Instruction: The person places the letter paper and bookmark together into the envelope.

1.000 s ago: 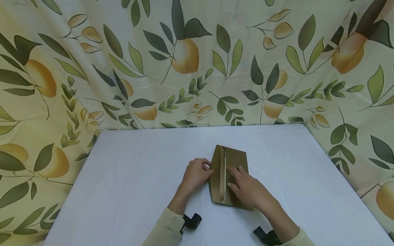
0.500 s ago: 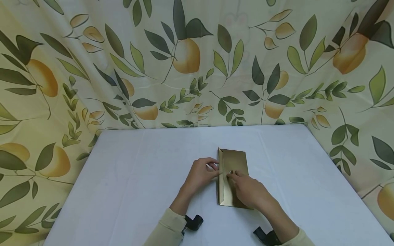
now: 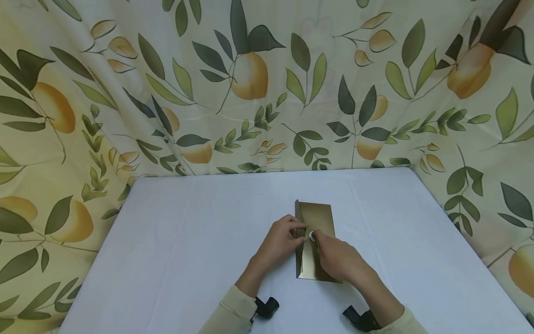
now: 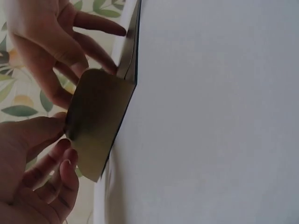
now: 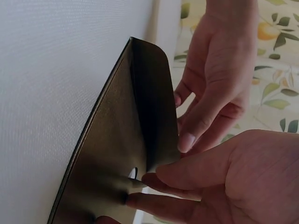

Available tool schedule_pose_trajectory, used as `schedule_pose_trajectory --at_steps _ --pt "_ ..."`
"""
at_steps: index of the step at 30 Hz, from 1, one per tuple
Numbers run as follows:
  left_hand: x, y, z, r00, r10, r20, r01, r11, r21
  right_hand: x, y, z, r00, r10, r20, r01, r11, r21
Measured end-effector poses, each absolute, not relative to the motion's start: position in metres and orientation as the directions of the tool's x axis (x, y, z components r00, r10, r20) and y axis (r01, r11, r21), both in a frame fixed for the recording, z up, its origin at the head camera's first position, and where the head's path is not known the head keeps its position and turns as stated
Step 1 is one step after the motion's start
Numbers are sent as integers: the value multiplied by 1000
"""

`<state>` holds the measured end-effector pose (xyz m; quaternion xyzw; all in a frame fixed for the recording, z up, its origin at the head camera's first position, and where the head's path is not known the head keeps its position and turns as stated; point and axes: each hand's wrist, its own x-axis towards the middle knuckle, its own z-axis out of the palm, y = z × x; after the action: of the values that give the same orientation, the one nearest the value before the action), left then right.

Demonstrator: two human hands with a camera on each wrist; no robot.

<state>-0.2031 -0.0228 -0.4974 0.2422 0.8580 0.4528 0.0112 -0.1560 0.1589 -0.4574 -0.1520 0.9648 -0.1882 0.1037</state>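
A gold envelope [image 3: 320,215] lies on the white table, its long flap [image 4: 96,121] standing up along the left side. My left hand [image 3: 278,240] pinches the edge of this flap between thumb and fingertips. On the envelope's front, my right hand [image 3: 343,259] pinches near a small white opening [image 5: 133,173], with a narrow dark edge right at its fingertips. Seen from the right wrist, the flap leans over the front panel [image 5: 110,140] at an angle. In the head view, both hands' fingertips are close together, and the right hand hides part of the envelope's right side.
The white cloth-covered table [image 3: 200,222] stretches around the envelope. A curtain with fruit and leaf print [image 3: 292,116] hangs behind and beside it. Each wrist carries a black camera mount [image 3: 267,308], low over the table.
The flap has swung from lying out to the left to folded up toward the front. My left hand has shifted right with it; the right hand's fingers have drawn together at the white opening.
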Motion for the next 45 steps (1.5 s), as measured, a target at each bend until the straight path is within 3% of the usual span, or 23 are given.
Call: schedule_pose_trajectory --at_steps 12,20,34,45 --pt "-195 -20 -497 -855 517 50 413 619 668 -156 161 -456 -928 -310 -207 -204 886 -416" --pt "-189 -18 -499 -825 564 24 516 736 439 -155 160 -456 -928 -305 -216 -195 888 -417" --pt "-187 -18 -492 -842 539 -1 475 743 472 -153 155 -455 -922 -313 -229 -246 928 -278" --pt "-183 -17 -489 -843 537 -23 482 775 408 -152 155 -460 -913 -333 -236 -275 929 -247"
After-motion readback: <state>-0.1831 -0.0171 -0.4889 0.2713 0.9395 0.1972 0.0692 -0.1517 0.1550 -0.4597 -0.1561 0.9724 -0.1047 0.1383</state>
